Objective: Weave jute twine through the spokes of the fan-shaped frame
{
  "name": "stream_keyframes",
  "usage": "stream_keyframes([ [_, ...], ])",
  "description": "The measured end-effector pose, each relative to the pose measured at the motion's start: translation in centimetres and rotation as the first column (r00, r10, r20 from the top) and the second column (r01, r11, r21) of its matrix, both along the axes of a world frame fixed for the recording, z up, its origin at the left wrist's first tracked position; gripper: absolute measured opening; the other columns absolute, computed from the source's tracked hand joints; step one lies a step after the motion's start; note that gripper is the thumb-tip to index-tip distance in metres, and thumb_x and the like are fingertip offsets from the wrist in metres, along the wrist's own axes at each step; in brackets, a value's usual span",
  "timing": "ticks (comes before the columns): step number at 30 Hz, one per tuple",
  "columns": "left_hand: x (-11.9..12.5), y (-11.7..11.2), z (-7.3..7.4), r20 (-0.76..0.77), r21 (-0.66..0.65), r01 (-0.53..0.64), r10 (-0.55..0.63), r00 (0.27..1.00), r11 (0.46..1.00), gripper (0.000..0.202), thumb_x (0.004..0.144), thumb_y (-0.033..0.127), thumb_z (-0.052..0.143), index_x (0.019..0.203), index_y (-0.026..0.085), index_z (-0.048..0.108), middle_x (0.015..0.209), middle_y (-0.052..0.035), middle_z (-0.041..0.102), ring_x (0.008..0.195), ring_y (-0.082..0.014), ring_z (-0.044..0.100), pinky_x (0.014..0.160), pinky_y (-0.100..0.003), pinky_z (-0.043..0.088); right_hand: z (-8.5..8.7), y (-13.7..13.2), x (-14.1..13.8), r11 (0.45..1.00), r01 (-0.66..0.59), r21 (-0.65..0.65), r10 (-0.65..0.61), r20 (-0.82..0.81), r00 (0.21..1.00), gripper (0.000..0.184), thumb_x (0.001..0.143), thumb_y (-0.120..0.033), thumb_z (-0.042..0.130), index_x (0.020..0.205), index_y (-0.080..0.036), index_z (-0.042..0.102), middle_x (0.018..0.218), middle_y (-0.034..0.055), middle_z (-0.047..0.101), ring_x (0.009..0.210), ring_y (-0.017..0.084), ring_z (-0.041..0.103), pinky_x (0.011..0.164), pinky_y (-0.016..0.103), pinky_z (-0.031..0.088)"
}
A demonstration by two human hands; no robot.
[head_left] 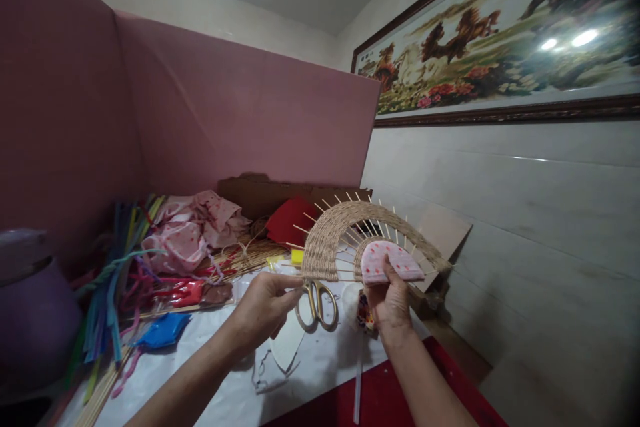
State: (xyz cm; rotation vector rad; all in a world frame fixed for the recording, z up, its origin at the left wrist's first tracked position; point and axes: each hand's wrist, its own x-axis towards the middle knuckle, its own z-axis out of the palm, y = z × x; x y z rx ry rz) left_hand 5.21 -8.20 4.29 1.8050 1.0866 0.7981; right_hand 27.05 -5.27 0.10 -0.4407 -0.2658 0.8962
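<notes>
A half-round woven rattan fan frame (345, 220) with thin stick ends poking out of its rim is held up over the table. My left hand (263, 310) pinches its lower left end. My right hand (390, 300) grips its middle, with the thumb pressing a pink dotted fabric piece (387, 260) against the weave. Gold-handled scissors (316, 303) lie on the white sheet just below the frame, between my two hands.
Pink dotted cloth (195, 230), coloured pipe cleaners (115, 273), thin sticks (250, 257), a red sheet (293, 220) and a blue scrap (163, 332) lie on the white-covered table (320, 367). A pink partition (225, 107) stands behind, a purple pot (30, 307) at left, a tiled wall at right.
</notes>
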Motion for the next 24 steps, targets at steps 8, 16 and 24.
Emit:
stream_keyframes([
  [8, -0.3, 0.7, -0.5, -0.091, 0.158, -0.032, 0.047, 0.995, 0.987, 0.023, 0.071, 0.027, 0.051, 0.079, 0.014, 0.067, 0.043, 0.0046, 0.045, 0.04, -0.0065, 0.031, 0.041, -0.021, 0.023, -0.3, 0.3, 0.1, 0.997, 0.06, -0.041, -0.057, 0.07, 0.996, 0.038, 0.06, -0.016, 0.064, 0.097, -0.019, 0.055, 0.089, -0.0022, 0.063, 0.074, 0.01, 0.061, 0.069, 0.022, 0.051],
  [16, -0.8, 0.3, 0.2, -0.32, 0.574, -0.14, 0.378, 0.869, 0.807, 0.016, 0.072, 0.026, 0.049, 0.066, 0.021, 0.062, 0.052, 0.0009, 0.054, 0.049, -0.0111, 0.042, 0.051, -0.023, 0.023, 0.0, -0.1, -0.2, 0.999, 0.047, -0.012, -0.046, 0.056, 0.997, 0.042, 0.058, -0.012, 0.065, 0.098, -0.021, 0.055, 0.09, -0.0041, 0.063, 0.077, 0.009, 0.06, 0.071, 0.02, 0.05],
  [24, -1.3, 1.2, -0.1, -0.183, 0.587, -0.205, 0.375, 0.909, 0.783, 0.018, 0.077, 0.03, 0.048, 0.07, 0.02, 0.061, 0.063, -0.0009, 0.06, 0.059, -0.0132, 0.05, 0.056, -0.023, 0.031, 0.0, 0.0, 0.0, 0.998, 0.038, -0.051, -0.038, 0.0, 0.999, 0.038, 0.058, -0.013, 0.065, 0.095, -0.019, 0.056, 0.084, -0.0033, 0.064, 0.076, 0.01, 0.061, 0.068, 0.02, 0.051],
])
